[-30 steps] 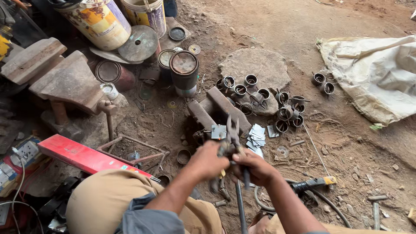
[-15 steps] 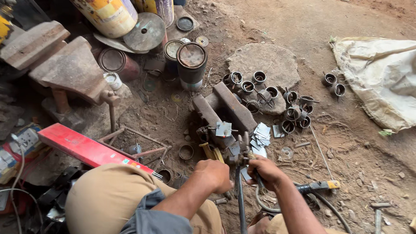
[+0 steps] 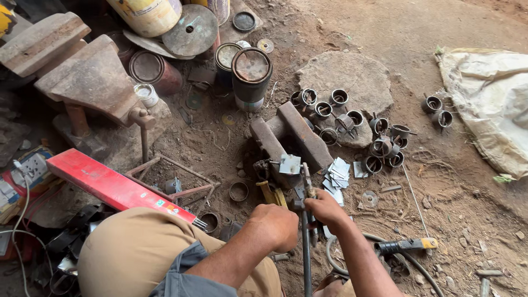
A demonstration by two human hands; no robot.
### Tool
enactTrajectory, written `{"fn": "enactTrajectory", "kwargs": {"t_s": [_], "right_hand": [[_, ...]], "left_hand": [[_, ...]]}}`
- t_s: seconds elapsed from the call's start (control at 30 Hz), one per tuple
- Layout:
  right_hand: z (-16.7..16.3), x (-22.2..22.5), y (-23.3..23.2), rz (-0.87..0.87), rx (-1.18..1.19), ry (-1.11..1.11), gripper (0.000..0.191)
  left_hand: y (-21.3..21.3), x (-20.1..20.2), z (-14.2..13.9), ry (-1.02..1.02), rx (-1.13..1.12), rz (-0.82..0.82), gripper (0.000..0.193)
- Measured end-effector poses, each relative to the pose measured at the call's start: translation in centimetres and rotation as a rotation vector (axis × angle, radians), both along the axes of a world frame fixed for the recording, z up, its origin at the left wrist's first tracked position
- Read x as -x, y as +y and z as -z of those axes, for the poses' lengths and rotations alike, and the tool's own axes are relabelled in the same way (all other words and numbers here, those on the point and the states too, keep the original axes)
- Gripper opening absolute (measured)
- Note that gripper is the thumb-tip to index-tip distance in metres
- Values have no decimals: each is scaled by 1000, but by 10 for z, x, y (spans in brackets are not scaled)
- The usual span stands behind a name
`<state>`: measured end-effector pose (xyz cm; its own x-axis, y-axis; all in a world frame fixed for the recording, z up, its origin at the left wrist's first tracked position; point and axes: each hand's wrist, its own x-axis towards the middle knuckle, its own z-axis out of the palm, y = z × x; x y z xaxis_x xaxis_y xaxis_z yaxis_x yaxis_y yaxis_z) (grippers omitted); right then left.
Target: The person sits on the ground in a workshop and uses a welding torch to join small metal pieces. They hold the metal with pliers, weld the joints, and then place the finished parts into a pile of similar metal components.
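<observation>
Metal shears [image 3: 304, 190]: just below the iron block [image 3: 291, 140], jaws at a small metal sheet [image 3: 290, 164]; right hand [image 3: 325, 209] closed round the handles; left hand [image 3: 278, 225] fisted beside, contents hidden; cut sheet pieces [image 3: 336, 173] right of block.

A single view was given, from a camera worn on the person's head. It looked steeply down and a little forward onto the bare dirt floor [image 3: 440, 33] of a workshop, close enough that the person's tan-trousered knee [image 3: 137, 247] and both forearms filled the bottom edge. The left hand [image 3: 275, 225] and right hand [image 3: 327, 209] sat low and just right of centre, near the lens. The rusty iron block [image 3: 297, 137] lay at mid-frame, the flat grey stone [image 3: 346, 77] beyond it. The heavy rusty anvil [image 3: 82, 71] occupied the upper left, the pale woven sack [image 3: 495, 104] the right edge. With only one view, no second view shared any part of the scene.
</observation>
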<state>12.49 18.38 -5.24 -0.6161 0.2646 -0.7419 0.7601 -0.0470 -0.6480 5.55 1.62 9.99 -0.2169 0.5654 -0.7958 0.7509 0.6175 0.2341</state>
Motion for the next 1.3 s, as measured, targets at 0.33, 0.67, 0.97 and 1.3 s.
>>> {"fn": "enactTrajectory", "kwargs": {"t_s": [0.33, 0.67, 0.97, 1.3], "right_hand": [[9, -10, 10, 245, -23, 227, 10], [-46, -17, -17, 478, 48, 411, 16], [-63, -38, -31, 373, -44, 604, 19], [-73, -51, -33, 386, -29, 461, 19]], "left_hand": [[2, 2, -7, 79, -187, -205, 75], [3, -18, 8, -122, -280, -378, 89], [5, -37, 19, -390, -477, -593, 63], [-1, -57, 29, -573, -557, -771, 43]]}}
